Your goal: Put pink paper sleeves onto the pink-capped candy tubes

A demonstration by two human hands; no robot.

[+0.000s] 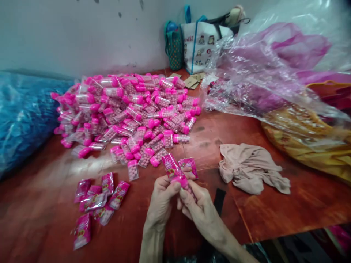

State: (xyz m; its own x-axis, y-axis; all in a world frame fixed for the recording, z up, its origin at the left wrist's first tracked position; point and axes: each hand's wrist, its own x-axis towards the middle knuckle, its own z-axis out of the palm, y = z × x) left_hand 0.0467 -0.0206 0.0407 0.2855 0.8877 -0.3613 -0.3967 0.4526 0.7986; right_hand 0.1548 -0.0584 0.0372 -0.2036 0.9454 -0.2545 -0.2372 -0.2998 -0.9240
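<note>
Near the front of the table, my left hand [162,199] pinches a pink printed sleeve [171,166]. My right hand [199,204] grips a small clear candy container [189,190] with a pink cap and pink balls inside. The capped end meets the sleeve's lower end between my thumbs; how far it sits inside is hidden by the fingers. Just behind my fingers another pink printed sleeve [190,166] lies on the table. Beyond my hands spreads a big heap of pink-capped candy containers [131,109]. To the left lie several containers in printed sleeves [95,201].
A crumpled beige cloth [251,166] lies to the right. A blue plastic sack [24,117] stands at far left. Clear plastic bags [246,73] and a yellow bag [307,135] fill the right side. A white tote bag [201,47] stands against the wall.
</note>
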